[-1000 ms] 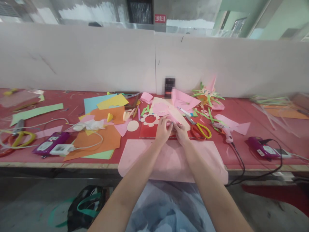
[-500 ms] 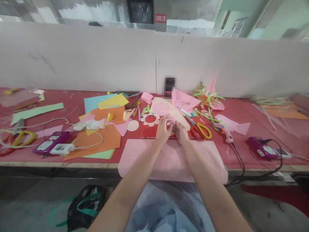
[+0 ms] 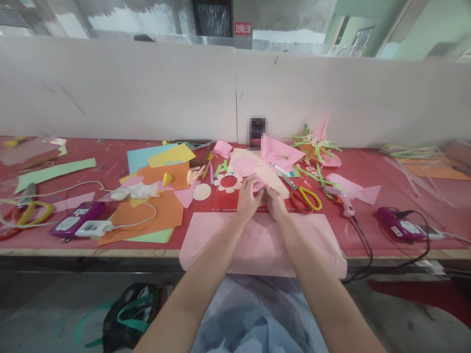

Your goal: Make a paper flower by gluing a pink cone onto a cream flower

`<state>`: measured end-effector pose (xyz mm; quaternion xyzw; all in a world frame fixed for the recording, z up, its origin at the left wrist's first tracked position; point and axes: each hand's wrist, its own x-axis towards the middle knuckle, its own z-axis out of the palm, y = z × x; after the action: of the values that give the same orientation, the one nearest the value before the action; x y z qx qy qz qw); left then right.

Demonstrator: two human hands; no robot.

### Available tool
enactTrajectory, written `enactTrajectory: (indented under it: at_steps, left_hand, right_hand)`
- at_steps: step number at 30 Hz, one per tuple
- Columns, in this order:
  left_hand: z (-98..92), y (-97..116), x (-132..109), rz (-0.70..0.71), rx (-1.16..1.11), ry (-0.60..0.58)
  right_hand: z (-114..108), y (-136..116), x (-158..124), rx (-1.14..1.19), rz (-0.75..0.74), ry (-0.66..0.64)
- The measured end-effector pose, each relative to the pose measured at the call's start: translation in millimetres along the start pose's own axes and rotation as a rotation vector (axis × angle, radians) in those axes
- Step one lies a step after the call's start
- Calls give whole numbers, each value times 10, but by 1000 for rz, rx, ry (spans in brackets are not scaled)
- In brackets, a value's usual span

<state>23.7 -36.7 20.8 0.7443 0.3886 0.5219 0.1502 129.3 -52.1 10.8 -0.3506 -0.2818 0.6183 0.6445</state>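
My left hand (image 3: 249,198) and my right hand (image 3: 274,203) meet over the red sheet (image 3: 224,200) at the middle of the table. Between their closed fingers is a small piece of pink paper (image 3: 259,185), mostly hidden by the fingers. Left of my hands lies a white paper flower (image 3: 220,183) with a red centre, and beside it a cream paper circle (image 3: 202,192). Scissors (image 3: 304,196) with red and yellow handles rest just right of my right hand. A pink padded sheet (image 3: 253,245) lies under my wrists along the front edge.
A pink glue gun (image 3: 346,202) and a purple power box (image 3: 401,226) lie to the right with black cables. Coloured paper (image 3: 147,215), another purple box (image 3: 79,218) and more scissors (image 3: 29,208) are on the left. A paper figure (image 3: 317,139) stands behind.
My fingers have shifted slightly around the pink paper, my right fingers bending in lower. The whole view has moved a little; the things on the table lie as before.
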Motion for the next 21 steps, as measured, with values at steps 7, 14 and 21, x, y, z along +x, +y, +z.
enactTrajectory:
  at_steps: [7,14,21]
  left_hand:
    - [9,-44,20,46,38,17]
    - [0,-30,6,30,77,3]
    - [-10,-36,16,10,68,16]
  right_hand:
    - [-13,6,9,-1,-11,-48]
    - [3,-22,-1,-40,-11,-33]
    - [1,-11,8,-47,-5,-33]
